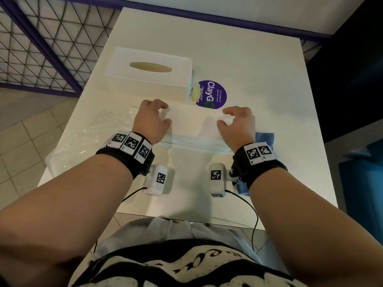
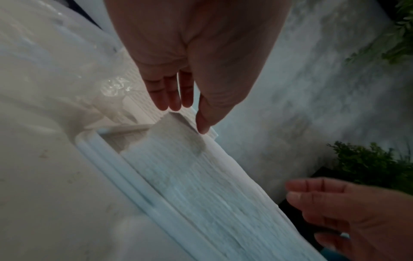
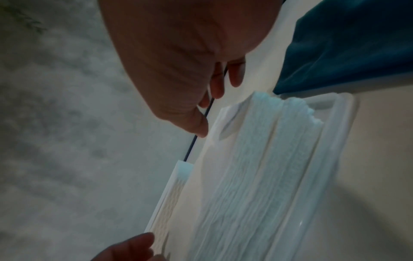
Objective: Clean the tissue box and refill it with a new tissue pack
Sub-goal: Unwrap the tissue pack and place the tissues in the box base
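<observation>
On a white table (image 1: pixel 248 65) a stack of white tissues (image 1: pixel 192 125) lies flat on a thin white tray (image 1: pixel 196 146), in front of the person. The left hand (image 1: pixel 152 119) is over the left end of the stack and the right hand (image 1: pixel 238 123) is over the right end. In both hands the fingers are loosely bent and a little spread, and they hold nothing. In the left wrist view the left fingertips (image 2: pixel 172 104) point down above the top corner of the stack, and the thumb tip seems to touch the top sheet, but the picture is blurred there and it is hard to be sure. In the right wrist view the right thumb tip is just beside the other corner of the stack, and a small gap shows between them. The tissue box (image 1: pixel 149 74), white with a woven pattern, stands upright behind the stack, toward the far left part of the table, with its oval slot on top. A round purple sticker (image 1: pixel 215 94) is on the table just right of the box, and its near edge is hidden under the stack. A clear plastic wrapper (image 1: pixel 87 133) lies crumpled at the left of the stack, near the table edge. A blue cloth (image 1: pixel 265 139) lies at the right, partly under the right wrist.
</observation>
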`<state>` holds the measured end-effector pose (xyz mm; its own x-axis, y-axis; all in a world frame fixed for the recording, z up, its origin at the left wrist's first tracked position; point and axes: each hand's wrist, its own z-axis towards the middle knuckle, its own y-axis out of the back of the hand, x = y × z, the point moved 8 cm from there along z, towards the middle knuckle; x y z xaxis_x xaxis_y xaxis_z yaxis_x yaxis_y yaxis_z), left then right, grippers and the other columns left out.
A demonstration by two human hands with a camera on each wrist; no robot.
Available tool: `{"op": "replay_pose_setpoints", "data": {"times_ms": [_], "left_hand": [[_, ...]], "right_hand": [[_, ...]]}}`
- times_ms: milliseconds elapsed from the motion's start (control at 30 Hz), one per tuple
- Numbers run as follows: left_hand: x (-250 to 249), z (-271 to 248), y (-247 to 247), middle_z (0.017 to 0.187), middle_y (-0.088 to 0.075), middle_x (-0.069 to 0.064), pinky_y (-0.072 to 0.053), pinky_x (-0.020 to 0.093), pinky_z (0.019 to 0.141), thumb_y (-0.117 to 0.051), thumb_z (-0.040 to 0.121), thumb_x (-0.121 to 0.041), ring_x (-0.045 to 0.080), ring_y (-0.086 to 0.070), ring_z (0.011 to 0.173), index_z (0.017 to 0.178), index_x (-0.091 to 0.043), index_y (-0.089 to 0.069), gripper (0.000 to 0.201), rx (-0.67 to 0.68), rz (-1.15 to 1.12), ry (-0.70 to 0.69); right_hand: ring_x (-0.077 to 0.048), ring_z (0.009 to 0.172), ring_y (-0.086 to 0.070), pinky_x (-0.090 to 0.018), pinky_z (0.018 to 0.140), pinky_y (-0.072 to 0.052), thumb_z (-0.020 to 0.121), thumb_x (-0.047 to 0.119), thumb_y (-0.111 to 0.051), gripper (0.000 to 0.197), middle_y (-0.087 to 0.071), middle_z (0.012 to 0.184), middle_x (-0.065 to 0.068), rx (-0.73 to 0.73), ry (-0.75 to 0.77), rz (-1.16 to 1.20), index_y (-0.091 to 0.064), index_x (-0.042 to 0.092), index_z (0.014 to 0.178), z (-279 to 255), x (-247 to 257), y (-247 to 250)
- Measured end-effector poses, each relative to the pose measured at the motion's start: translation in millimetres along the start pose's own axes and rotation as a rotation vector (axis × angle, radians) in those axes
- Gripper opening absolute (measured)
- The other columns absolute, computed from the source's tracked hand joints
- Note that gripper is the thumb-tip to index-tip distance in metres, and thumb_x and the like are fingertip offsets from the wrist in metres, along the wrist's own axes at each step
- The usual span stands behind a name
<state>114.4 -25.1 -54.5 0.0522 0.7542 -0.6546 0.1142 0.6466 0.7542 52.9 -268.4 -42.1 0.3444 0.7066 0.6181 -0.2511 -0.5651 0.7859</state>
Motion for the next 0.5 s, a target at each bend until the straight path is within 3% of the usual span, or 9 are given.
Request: {"op": "replay_pose_setpoints", "data": {"times_ms": [133, 233, 333, 400, 500], "left_hand": [[-4, -1, -10, 0.126, -0.051, 0.010, -0.040, 0.026, 0.094, -0.055, 0.091, -0.019, 0.023, -0.057, 0.109, 0.115, -0.010, -0.064, 0.027, 0.079, 0.148, -0.038], [-5, -5, -16, 0.133, -0.049, 0.012, -0.038, 0.029, 0.102, -0.049, 0.095, -0.016, 0.024, -0.053, 0.118, 0.122, -0.008, -0.060, 0.031, 0.155, 0.183, -0.063], [-9, -17, -9, 0.137, -0.047, 0.011, -0.034, 0.025, 0.100, -0.050, 0.094, -0.016, 0.024, -0.050, 0.123, 0.126, -0.009, -0.058, 0.033, 0.205, 0.159, -0.099], [-9, -31, 7, 0.132, -0.052, 0.004, -0.036, 0.020, 0.098, -0.055, 0.093, -0.021, 0.017, -0.054, 0.118, 0.122, -0.016, -0.061, 0.030, 0.234, 0.078, -0.107], [5, -69, 40, 0.104, -0.068, -0.008, -0.046, 0.013, 0.084, -0.063, 0.090, -0.029, 0.007, -0.063, 0.093, 0.104, -0.035, -0.068, 0.016, 0.384, -0.080, -0.051]], "right_hand": [[-0.023, 0.107, -0.057, -0.029, 0.093, -0.045, 0.088, 0.021, -0.057, 0.028, -0.056, 0.121, -0.005, 0.216, 0.164, -0.118, -0.065, 0.017, 0.114, -3, 25, -26], [-0.026, 0.114, -0.052, -0.035, 0.100, -0.043, 0.090, 0.023, -0.052, 0.033, -0.052, 0.126, -0.007, 0.370, 0.186, -0.299, -0.060, 0.017, 0.121, -6, 28, -46], [-0.025, 0.114, -0.052, -0.035, 0.098, -0.045, 0.088, 0.021, -0.053, 0.033, -0.051, 0.125, -0.007, 0.430, 0.150, -0.368, -0.059, 0.017, 0.120, -3, 32, -47], [-0.026, 0.112, -0.055, -0.035, 0.096, -0.047, 0.086, 0.016, -0.051, 0.031, -0.056, 0.123, -0.007, 0.489, 0.172, -0.441, -0.061, 0.012, 0.116, 2, 44, -44], [-0.025, 0.112, -0.057, -0.032, 0.095, -0.047, 0.086, 0.015, -0.050, 0.031, -0.061, 0.121, -0.006, 0.472, 0.245, -0.441, -0.062, 0.009, 0.114, 20, 80, -35]]}}
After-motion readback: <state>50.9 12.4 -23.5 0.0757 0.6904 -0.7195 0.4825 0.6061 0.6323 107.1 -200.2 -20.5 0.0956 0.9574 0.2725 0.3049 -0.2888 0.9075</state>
